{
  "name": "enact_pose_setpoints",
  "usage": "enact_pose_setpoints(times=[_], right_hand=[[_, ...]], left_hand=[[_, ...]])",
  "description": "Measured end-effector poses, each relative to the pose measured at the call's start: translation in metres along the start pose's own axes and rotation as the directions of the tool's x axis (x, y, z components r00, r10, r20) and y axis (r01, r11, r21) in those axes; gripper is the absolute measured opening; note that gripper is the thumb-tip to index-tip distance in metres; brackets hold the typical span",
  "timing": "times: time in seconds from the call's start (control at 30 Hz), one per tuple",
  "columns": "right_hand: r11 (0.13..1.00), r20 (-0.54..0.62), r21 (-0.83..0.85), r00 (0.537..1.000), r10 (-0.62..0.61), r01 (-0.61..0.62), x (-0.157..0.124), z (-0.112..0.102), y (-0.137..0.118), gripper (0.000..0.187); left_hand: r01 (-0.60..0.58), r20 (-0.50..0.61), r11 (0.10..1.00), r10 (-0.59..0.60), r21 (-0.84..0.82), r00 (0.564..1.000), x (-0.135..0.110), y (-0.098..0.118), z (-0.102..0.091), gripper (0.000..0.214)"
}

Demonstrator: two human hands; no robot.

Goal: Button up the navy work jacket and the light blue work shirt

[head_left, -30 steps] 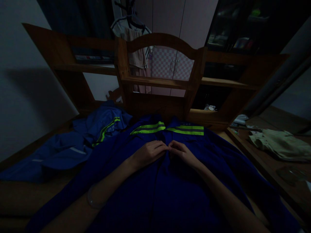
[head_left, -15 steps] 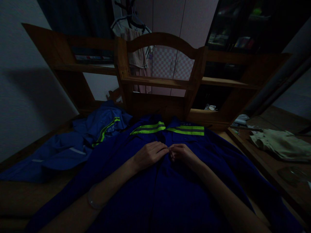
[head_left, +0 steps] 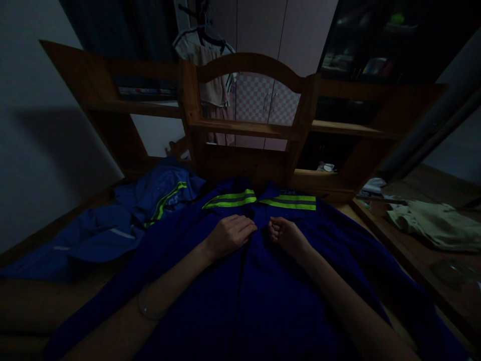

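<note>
A dark blue work jacket [head_left: 278,301] with yellow-green reflective stripes lies spread out, front side up, its collar away from me. My left hand [head_left: 233,233] rests on the left side of its front opening, with fingers pressed together and their tips at the jacket's edge. Just across the opening, my right hand [head_left: 283,234] is closed, fingers curled toward the palm, low over the jacket's right chest. A small gap separates the two hands. What lies inside the right fingers is hidden, and the dim light blurs the front edge.
A lighter blue garment [head_left: 101,230] with a reflective stripe lies crumpled at the left. Behind the jacket rises a wooden headboard [head_left: 244,135] with shelves. On the right, folded pale clothing [head_left: 436,223] sits on a wooden surface. Clothes on hangers [head_left: 210,70] hang beyond.
My hands were touching at the fingertips over the jacket's opening. They have drawn slightly apart, the right one moving right and its fingers curling in.
</note>
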State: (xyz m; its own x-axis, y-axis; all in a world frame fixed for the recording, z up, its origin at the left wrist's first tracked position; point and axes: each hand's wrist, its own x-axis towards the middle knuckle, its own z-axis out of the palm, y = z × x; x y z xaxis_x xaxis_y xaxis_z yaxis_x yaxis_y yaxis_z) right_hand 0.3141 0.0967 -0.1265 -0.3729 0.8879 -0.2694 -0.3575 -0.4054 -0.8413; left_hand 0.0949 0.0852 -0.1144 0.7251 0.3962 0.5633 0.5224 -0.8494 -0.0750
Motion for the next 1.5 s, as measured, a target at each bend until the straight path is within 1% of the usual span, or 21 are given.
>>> enact_pose_setpoints(times=[0.17,0.3,0.37,0.4,0.43,0.5,0.53,0.57,0.6,0.63,0.67,0.7,0.77,0.87,0.97,1.03,1.1,1.2,1.27,1.37,1.5], right_hand=[[0.997,-0.062,-0.029,0.996,-0.072,0.070,0.005,-0.007,0.001,0.017],[0.972,-0.082,-0.173,0.982,-0.172,0.156,-0.002,0.002,-0.002,0.023],[0.901,-0.065,-0.372,0.962,-0.266,0.224,-0.018,0.013,-0.007,0.023],[0.824,-0.035,-0.504,0.947,-0.319,0.259,-0.031,0.019,-0.010,0.022],[0.716,0.008,-0.637,0.931,-0.365,0.286,-0.046,0.024,-0.012,0.022],[0.450,0.085,-0.843,0.898,-0.432,0.296,-0.082,0.028,-0.012,0.024],[0.327,0.088,-0.908,0.883,-0.461,0.261,-0.102,0.025,-0.009,0.024],[0.201,0.066,-0.960,0.857,-0.511,0.193,-0.121,0.019,-0.005,0.024],[0.086,0.022,-0.992,0.816,-0.578,0.088,-0.139,0.008,0.001,0.025],[0.002,-0.032,-0.999,0.765,-0.643,-0.040,-0.156,-0.006,0.009,0.029],[-0.043,-0.076,-0.988,0.716,-0.694,-0.146,-0.171,-0.022,0.017,0.035],[-0.066,-0.105,-0.973,0.681,-0.725,-0.221,-0.184,-0.039,0.026,0.040],[-0.097,-0.137,-0.944,0.644,-0.753,-0.314,-0.204,-0.071,0.041,0.048],[-0.126,-0.147,-0.916,0.609,-0.779,-0.382,-0.218,-0.100,0.054,0.050],[-0.092,-0.197,-0.914,0.634,-0.748,-0.394,-0.219,-0.106,0.054,0.032],[-0.063,-0.226,-0.921,0.660,-0.717,-0.384,-0.216,-0.107,0.049,0.024],[-0.064,-0.222,-0.919,0.646,-0.730,-0.388,-0.213,-0.110,0.043,0.019],[-0.089,-0.208,-0.893,0.580,-0.788,-0.442,-0.208,-0.121,0.030,0.019],[-0.104,-0.211,-0.868,0.551,-0.807,-0.486,-0.203,-0.131,0.020,0.019],[-0.158,-0.178,-0.848,0.553,-0.814,-0.506,-0.191,-0.143,0.006,0.018],[-0.256,-0.116,-0.820,0.585,-0.803,-0.513,-0.167,-0.155,-0.009,0.015]], left_hand=[[0.090,0.211,0.955,-0.030,-0.281,0.977,-0.002,-0.006,0.001,0.019],[0.231,0.214,0.858,-0.146,-0.459,0.966,-0.004,-0.012,0.003,0.025],[0.275,0.199,0.808,-0.198,-0.521,0.960,-0.005,-0.016,0.006,0.028],[0.295,0.195,0.783,-0.223,-0.548,0.955,-0.006,-0.019,0.008,0.030],[0.318,0.196,0.759,-0.251,-0.568,0.948,-0.007,-0.022,0.010,0.032],[0.363,0.187,0.735,-0.314,-0.572,0.931,-0.009,-0.030,0.016,0.033],[0.381,0.173,0.739,-0.345,-0.556,0.922,-0.011,-0.034,0.019,0.032],[0.393,0.153,0.750,-0.371,-0.532,0.916,-0.012,-0.038,0.022,0.031],[0.398,0.130,0.765,-0.388,-0.506,0.912,-0.014,-0.042,0.025,0.030],[0.398,0.109,0.782,-0.397,-0.480,0.911,-0.015,-0.046,0.027,0.029],[0.395,0.097,0.797,-0.397,-0.457,0.913,-0.017,-0.049,0.030,0.029],[0.391,0.097,0.810,-0.390,-0.438,0.916,-0.018,-0.052,0.033,0.030],[0.375,0.119,0.835,-0.358,-0.402,0.926,-0.020,-0.055,0.039,0.032],[0.354,0.201,0.901,-0.309,-0.252,0.930,-0.022,-0.059,0.045,0.039],[0.340,0.275,0.934,-0.300,-0.111,0.913,-0.023,-0.061,0.049,0.043],[0.346,0.285,0.933,-0.306,-0.101,0.909,-0.023,-0.062,0.050,0.045],[0.354,0.284,0.930,-0.315,-0.095,0.905,-0.023,-0.062,0.051,0.046],[0.368,0.276,0.926,-0.334,-0.083,0.901,-0.022,-0.062,0.052,0.047],[0.379,0.267,0.922,-0.348,-0.075,0.899,-0.021,-0.063,0.054,0.048],[0.390,0.248,0.918,-0.364,-0.066,0.898,-0.016,-0.069,0.059,0.050],[0.398,0.226,0.915,-0.375,-0.064,0.899,-0.008,-0.082,0.068,0.051]])
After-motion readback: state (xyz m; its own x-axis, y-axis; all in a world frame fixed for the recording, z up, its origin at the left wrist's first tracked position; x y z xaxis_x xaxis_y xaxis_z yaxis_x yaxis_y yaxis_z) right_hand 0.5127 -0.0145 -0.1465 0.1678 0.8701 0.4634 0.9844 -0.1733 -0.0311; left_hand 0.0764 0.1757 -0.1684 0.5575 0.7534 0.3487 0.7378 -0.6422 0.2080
